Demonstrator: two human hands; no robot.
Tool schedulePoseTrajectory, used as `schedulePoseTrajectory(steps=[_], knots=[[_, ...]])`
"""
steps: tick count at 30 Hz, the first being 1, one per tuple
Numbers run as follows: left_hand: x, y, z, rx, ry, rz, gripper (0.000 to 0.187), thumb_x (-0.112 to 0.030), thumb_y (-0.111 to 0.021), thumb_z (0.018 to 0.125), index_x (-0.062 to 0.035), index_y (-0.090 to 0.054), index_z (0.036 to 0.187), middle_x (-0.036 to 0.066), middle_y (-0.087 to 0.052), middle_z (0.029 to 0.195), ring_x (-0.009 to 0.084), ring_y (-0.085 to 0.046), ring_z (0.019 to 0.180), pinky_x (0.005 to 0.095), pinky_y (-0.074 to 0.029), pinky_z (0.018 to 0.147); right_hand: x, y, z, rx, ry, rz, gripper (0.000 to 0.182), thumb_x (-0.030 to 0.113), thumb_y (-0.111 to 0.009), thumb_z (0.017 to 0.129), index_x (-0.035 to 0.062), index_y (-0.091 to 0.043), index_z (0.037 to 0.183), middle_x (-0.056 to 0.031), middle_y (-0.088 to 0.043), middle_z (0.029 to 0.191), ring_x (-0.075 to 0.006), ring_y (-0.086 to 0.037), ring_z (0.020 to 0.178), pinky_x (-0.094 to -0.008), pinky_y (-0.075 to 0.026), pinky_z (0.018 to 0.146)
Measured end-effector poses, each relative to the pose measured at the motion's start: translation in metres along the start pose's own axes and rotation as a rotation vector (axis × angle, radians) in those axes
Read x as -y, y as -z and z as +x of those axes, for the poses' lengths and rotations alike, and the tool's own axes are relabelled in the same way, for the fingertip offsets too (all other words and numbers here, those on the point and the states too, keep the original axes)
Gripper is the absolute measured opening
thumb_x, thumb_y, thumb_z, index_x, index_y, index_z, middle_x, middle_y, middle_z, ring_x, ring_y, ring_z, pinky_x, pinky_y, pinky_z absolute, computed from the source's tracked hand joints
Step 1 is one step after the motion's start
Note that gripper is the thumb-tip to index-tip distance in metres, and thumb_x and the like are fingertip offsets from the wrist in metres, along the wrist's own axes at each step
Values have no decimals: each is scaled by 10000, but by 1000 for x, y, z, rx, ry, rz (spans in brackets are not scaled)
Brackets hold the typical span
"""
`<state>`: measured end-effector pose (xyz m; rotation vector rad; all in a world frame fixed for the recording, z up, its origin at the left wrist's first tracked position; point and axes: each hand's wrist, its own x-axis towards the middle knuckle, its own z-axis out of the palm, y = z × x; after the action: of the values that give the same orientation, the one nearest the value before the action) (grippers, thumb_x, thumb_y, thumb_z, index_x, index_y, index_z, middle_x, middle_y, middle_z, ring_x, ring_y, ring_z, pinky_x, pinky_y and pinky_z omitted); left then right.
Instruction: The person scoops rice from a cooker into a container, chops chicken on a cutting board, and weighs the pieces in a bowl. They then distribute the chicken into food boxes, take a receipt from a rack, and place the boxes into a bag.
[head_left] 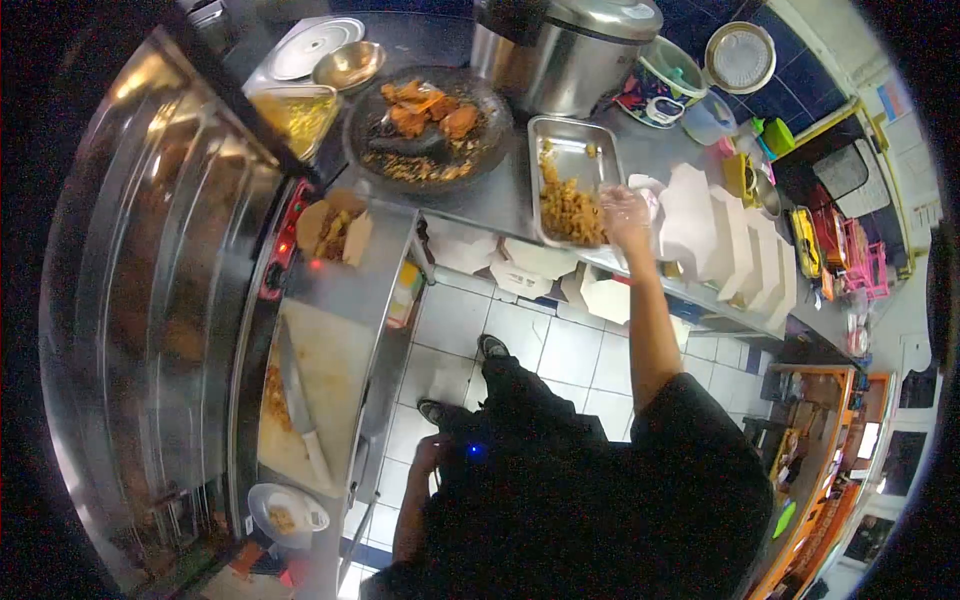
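Note:
My right hand (625, 212), in what looks like a clear plastic glove, reaches over the right edge of a steel tray (570, 160). Brown fried crumbs (568, 205) lie heaped in the tray, close to my fingers. Those fingers are blurred, so whether they pinch anything cannot be told. Just right of that hand stands a row of open paper food boxes (690, 220). Down by my body is my left hand (430, 455), its fingers mostly hidden against the dark clothing. Left of the tray, a wide stone mortar (365, 120) holds reddish fried pieces (430, 108).
A knife (295, 375) lies on a cutting board (340, 350) at left, below an open box of food (333, 235). The glass display case (150, 300) borders the left side. Behind the tray stands a rice cooker (590, 60). More boxes (530, 268) sit under the counter.

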<state>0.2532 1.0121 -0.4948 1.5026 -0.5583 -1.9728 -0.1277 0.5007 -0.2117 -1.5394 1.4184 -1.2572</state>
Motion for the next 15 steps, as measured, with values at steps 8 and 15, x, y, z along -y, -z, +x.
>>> schedulePoseTrajectory(steps=[8,15], knots=[[-90,-78,10,57,529,18,499,-472,-531,880,-6,-673,989,96,-668,882,202,-605,800,348,-487,728,-38,-34,136,434,275,-713,413,325,-562,862,102,-570,1210,-149,-567,1216,-335,-533,1122,-396,-419,960],[-131,-110,26,45,596,-39,540,-508,-505,883,-4,-673,982,98,-666,872,205,-601,793,353,-484,728,-6,-74,166,829,131,-974,418,220,-596,810,95,-548,1205,-164,-536,1236,-310,-506,1158,-394,-427,959]])
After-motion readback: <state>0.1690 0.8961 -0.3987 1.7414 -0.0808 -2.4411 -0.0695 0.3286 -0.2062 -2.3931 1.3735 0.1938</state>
